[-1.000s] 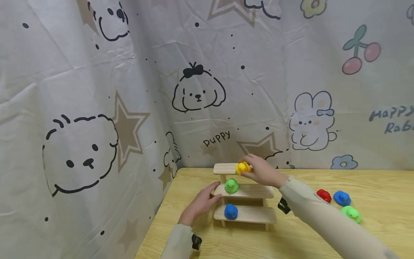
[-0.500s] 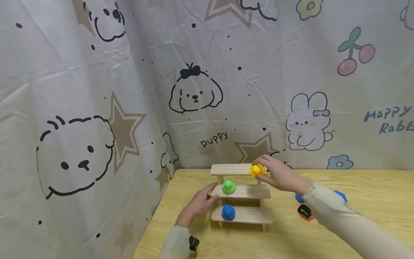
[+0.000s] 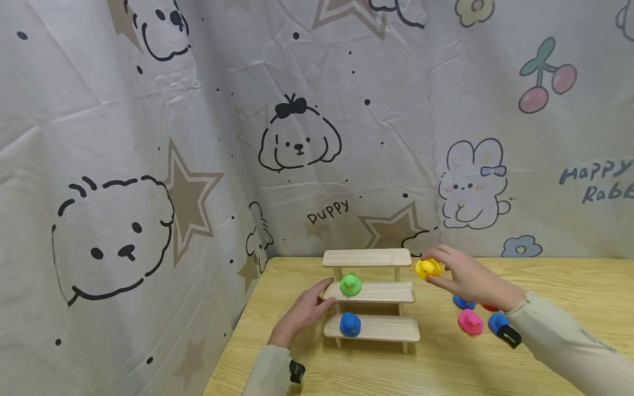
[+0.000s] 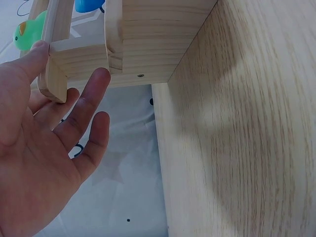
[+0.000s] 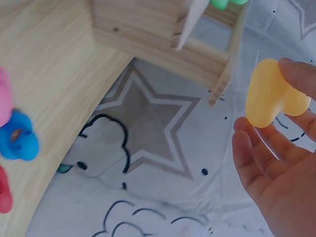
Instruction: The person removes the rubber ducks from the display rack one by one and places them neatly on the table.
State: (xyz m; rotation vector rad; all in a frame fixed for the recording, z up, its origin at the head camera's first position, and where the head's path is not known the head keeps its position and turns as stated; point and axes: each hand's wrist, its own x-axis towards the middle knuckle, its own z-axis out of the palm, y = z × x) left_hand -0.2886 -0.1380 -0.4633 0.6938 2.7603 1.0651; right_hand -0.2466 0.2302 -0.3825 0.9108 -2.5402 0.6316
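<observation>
My right hand [image 3: 468, 278] pinches a yellow rubber duck [image 3: 428, 269] between thumb and fingers, in the air just right of the top tier. In the right wrist view the yellow duck [image 5: 269, 94] is blurred, its underside hidden from me. My left hand [image 3: 304, 311] holds the left end of the middle tier of a three-tier wooden stand [image 3: 378, 292]. From the left wrist, the thumb lies on that board's edge [image 4: 54, 84] with fingers behind it. A green duck [image 3: 350, 284] sits on the middle tier's left part, and a blue duck [image 3: 350, 324] on the bottom tier below it.
Right of the stand, a pink duck [image 3: 470, 322] and a blue duck [image 3: 497, 320] lie on the wooden table [image 3: 376, 374]. Another blue duck [image 3: 463, 302] and a red one [image 3: 490, 307] are partly covered by my right arm. A printed curtain [image 3: 386, 126] hangs behind.
My right hand has carried the yellow duck rightward from in front of the top tier to beyond its right end. My left hand keeps its hold on the stand.
</observation>
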